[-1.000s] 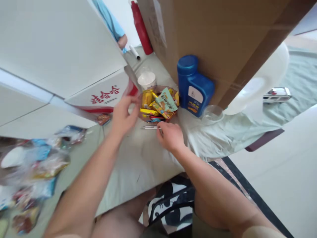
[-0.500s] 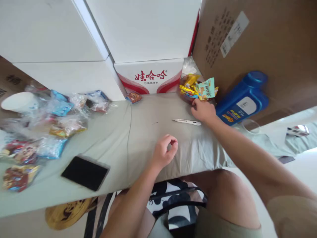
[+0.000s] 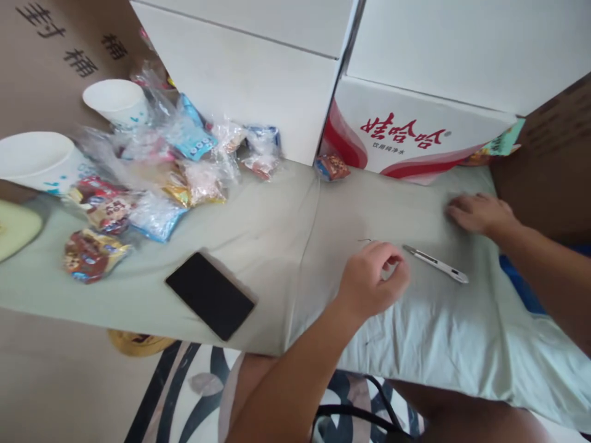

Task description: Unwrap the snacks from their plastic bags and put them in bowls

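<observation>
My left hand hovers low over the cloth-covered surface, its fingers loosely curled toward the thumb and nothing visible in them. Just right of it lies a white utility knife, flat on the cloth. Farther right, my right hand is smeared by motion, so its fingers do not show clearly. Behind that hand, a green snack packet and part of a snack pile stand against the white box. A small wrapped snack sits at the foot of the boxes.
Several wrapped snacks and plastic bags are heaped on the left beside two white paper cups. A black phone lies near the front edge. White boxes stand along the back. My right forearm partly covers a blue bottle.
The view has turned left, showing more of the snack heap and a second cup. My right hand has come away from the snack pile toward the front. My left hand keeps its curl.
</observation>
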Tool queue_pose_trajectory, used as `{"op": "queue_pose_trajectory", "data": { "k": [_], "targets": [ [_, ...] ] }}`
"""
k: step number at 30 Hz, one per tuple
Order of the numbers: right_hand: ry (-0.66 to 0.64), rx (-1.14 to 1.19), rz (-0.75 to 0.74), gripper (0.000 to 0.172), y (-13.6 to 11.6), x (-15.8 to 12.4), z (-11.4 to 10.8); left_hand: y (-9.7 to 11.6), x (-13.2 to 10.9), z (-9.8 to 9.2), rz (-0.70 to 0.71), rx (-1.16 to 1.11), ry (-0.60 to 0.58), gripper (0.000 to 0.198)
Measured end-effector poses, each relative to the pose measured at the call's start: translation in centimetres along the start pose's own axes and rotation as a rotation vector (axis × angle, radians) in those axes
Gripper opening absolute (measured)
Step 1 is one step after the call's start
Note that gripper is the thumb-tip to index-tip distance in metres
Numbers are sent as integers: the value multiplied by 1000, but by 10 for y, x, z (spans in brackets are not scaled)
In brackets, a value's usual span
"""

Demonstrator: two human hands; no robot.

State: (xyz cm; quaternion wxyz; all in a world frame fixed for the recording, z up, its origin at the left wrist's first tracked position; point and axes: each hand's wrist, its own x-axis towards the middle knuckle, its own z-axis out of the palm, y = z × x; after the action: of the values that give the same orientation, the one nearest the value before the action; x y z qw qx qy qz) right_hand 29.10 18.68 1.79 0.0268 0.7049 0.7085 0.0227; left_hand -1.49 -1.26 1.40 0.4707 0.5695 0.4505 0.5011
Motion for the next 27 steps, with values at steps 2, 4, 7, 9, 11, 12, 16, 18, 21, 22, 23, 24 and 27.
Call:
{"op": "queue_pose_trajectory", "data": {
  "k": [2,4,7,9,11,12,16,18,21,22,23,24,27],
  "targets": [
    [-55,-40,-63,27,-3,-24,0,4,-4,-2,-19,-43,-11,8],
    [-38,-11,-198,29,-17,-46,-4,6,-12,-5,-28,-75,-38,12],
    [59,96,-470,34,-60,-71,-19,10,-26,-12,-35,-45,-49,16],
    [129,144,-668,35,-100,-83,-36,13,-35,-19,-58,22,-32,16],
    [186,163,-839,34,-147,-92,-57,19,-43,-27,-100,86,-11,15],
    [211,169,-907,34,-172,-97,-67,23,-48,-32,-124,114,-5,15],
    [231,200,-1099,26,-277,-103,-99,34,-68,-50,-180,155,-49,20],
    [227,210,-1160,25,-330,-100,-106,36,-75,-60,-179,134,-102,23],
    [229,221,-1219,23,-410,-89,-109,35,-80,-78,-194,100,-184,30],
    [229,223,-1230,23,-438,-84,-110,34,-80,-84,-211,90,-204,31],
    [227,220,-1232,23,-466,-80,-110,32,-79,-91,-231,77,-218,32],
    [221,216,-1224,23,-494,-76,-111,30,-78,-99,-255,58,-224,33],
    [200,252,-1153,26,-579,-66,-117,24,-74,-122,-351,-58,-200,30]
  ]
}}
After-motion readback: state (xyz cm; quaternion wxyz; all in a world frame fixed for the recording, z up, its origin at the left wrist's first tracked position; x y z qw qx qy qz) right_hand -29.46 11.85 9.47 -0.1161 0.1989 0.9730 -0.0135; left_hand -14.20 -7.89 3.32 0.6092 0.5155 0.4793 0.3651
